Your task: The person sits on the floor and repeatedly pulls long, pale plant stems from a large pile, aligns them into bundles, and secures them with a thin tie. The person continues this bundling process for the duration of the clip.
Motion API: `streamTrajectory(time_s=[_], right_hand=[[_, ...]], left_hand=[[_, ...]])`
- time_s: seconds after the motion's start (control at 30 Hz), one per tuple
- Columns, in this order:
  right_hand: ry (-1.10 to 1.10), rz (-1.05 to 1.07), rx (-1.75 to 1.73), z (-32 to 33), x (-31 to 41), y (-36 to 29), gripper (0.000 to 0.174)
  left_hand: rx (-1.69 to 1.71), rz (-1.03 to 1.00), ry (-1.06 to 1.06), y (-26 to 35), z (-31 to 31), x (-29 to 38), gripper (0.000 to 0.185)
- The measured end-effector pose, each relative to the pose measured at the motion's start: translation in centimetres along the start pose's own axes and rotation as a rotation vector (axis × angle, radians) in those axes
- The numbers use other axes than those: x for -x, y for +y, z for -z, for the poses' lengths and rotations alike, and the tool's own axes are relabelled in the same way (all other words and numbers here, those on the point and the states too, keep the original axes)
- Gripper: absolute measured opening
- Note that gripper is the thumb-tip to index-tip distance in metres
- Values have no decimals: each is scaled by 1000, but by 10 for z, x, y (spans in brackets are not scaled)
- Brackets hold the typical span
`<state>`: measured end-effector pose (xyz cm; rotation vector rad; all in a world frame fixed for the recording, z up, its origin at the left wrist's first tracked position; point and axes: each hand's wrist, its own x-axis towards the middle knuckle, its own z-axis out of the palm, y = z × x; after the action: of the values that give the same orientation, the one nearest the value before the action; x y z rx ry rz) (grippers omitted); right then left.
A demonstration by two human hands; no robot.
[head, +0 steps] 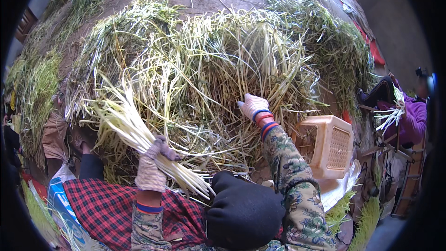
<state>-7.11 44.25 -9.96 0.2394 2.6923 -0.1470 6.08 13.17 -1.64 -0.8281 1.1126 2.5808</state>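
My left hand (153, 165), in a knitted work glove with a dark-stained palm, grips a bundle of pale stalks (134, 129). Their leafy tips point up and left, and the white ends lie above the red checked cloth on my lap. Over the front of a broad heap of yellow-green stalks (202, 52) is my right hand (255, 106), also gloved. Its thumb and a finger stick out towards the stalks; whether it touches any of them is unclear. No bundle shows in it. My dark-clad knee (245, 212) is between my arms.
An upturned plastic crate (338, 146) stands right of my right forearm, on a white sheet. A person in purple (414, 120) sits at the far right with stalks in hand. More stalk piles (33, 101) lie at left. A blue and white sack (66, 205) is at lower left.
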Motion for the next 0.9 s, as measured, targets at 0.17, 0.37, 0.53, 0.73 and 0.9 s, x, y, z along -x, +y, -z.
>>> streamTrajectory(time_s=[0.17, 0.37, 0.53, 0.73, 0.9], right_hand=[[31, -69, 54, -16, -24, -5, 42], [293, 63, -58, -24, -15, -10, 23], [580, 430, -466, -2, 68, -35, 19], [660, 767, -715, 61, 154, -56, 10], [792, 817, -896, 94, 148, -78, 6]], left_hand=[[74, 96, -67, -10, 0, 0, 20], [102, 126, -90, -7, -2, 6, 21], [182, 97, -218, 0, 5, 1, 21], [89, 54, -130, 2, 5, 0, 23], [46, 38, -147, 13, 4, 6, 25]])
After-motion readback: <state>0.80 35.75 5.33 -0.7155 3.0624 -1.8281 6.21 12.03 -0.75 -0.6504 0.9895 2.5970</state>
